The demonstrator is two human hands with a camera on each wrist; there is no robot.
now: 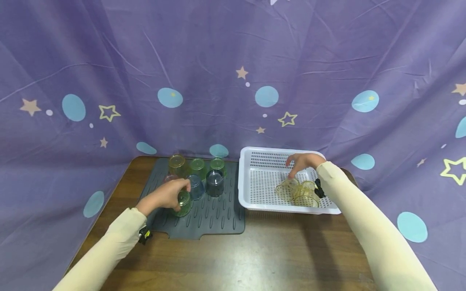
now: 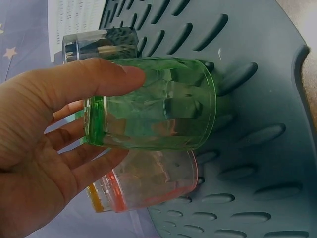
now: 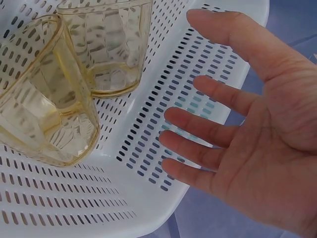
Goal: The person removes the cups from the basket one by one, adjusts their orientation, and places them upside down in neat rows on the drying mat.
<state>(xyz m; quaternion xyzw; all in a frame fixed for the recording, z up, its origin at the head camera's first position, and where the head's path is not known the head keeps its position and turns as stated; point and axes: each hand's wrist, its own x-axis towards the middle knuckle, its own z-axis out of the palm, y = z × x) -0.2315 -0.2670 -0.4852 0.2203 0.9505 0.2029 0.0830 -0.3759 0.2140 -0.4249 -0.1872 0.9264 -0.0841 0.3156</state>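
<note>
My left hand [image 1: 168, 195] holds a green glass [image 2: 158, 106], thumb on one side and fingers on the other. The glass is base up over the grey drying mat [image 1: 214, 222], its rim at or close to the surface; I cannot tell if it touches. Beside it are a pink glass [image 2: 153, 183] and a blue glass [image 1: 196, 187]. Over the white basket [image 1: 251, 208], my right hand [image 3: 267, 119] is spread with nothing in it. Near its fingers, two pale yellow glasses [image 3: 49, 99] [image 3: 111, 47] lie in the basket.
Behind the left hand, a dark blue glass [image 1: 215, 183], an amber glass [image 1: 177, 165] and two more green glasses [image 1: 198, 167] [image 1: 217, 165] stand base up on the mat. The wooden table [image 1: 255, 254] runs along the front. A purple curtain [image 1: 218, 81] hangs behind.
</note>
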